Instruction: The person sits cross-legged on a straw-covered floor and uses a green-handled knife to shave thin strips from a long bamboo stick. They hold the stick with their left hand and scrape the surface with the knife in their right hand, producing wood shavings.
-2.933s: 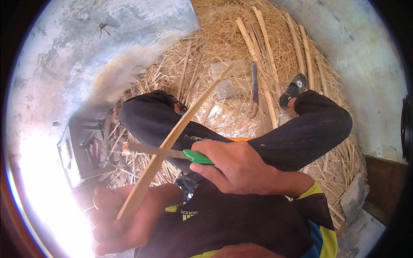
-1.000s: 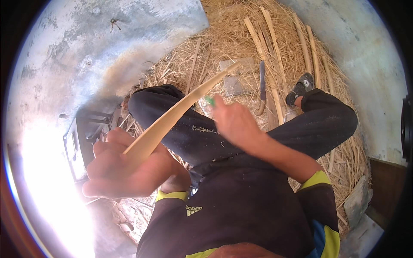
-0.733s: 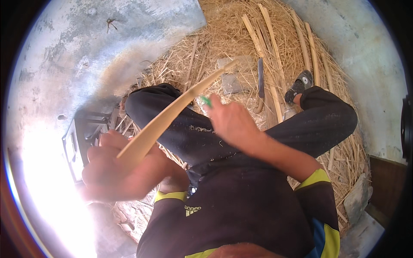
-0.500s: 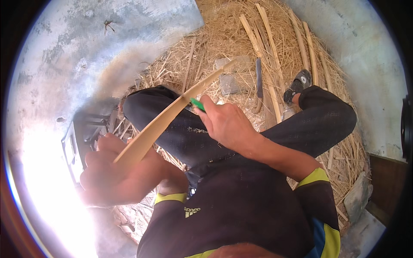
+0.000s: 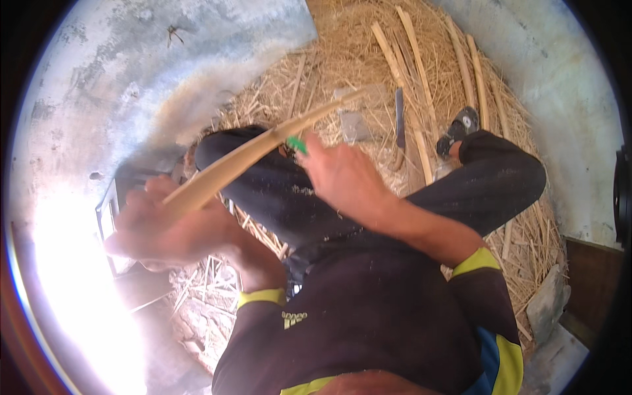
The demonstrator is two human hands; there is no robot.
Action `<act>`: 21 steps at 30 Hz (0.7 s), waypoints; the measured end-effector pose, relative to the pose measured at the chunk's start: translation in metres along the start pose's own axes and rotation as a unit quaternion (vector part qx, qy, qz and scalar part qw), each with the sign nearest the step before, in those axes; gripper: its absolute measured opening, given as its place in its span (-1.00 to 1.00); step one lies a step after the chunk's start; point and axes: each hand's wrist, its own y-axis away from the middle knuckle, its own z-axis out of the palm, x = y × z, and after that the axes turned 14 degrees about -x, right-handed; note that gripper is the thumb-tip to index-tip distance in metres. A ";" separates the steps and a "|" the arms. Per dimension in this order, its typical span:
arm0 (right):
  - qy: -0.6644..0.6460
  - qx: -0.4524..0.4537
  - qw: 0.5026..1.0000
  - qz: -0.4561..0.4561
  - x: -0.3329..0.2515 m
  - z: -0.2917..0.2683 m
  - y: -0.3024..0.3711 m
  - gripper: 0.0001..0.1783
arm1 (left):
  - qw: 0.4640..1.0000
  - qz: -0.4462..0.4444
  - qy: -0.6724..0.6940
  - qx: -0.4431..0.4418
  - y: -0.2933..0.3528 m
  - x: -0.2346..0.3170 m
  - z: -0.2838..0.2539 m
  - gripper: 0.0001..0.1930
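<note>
A long, flat strip of split bamboo [image 5: 240,158] slants across my lap, its thin far end reaching up to the right. My left hand [image 5: 174,230], blurred and partly lost in glare, is closed round the strip's near end. In my right hand [image 5: 345,181] is a small green-handled tool [image 5: 297,145], gripped close against the strip near a joint at mid-length. The working end of this tool is hidden or too small to make out. My legs in dark trousers [image 5: 480,184] are crossed beneath both hands.
Beyond my knees lies a dark-bladed knife [image 5: 399,118] with a curved wooden handle, beside a flat grey stone [image 5: 354,126]. Bamboo lengths [image 5: 416,59] rest on straw [image 5: 342,39]. Pale walls [image 5: 540,66] flank both sides; a stone slab [image 5: 548,303] leans at right.
My left hand has moved up and slightly left with the strip's near end, so the strip lies at a flatter slant. My right hand and the green tool have shifted slightly.
</note>
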 end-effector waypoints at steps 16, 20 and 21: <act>0.066 0.044 0.997 0.026 0.076 0.023 -0.019 -0.73 | 0.995 -0.033 0.089 0.032 -0.002 0.002 0.014 -0.45; 0.030 0.019 0.999 0.001 0.056 0.023 -0.017 -0.73 | 0.993 -0.045 0.108 0.017 0.000 0.007 0.012 -0.46; 0.046 0.021 0.999 0.000 0.064 0.033 -0.017 -0.73 | 0.992 -0.054 0.115 0.021 -0.001 0.006 0.014 -0.46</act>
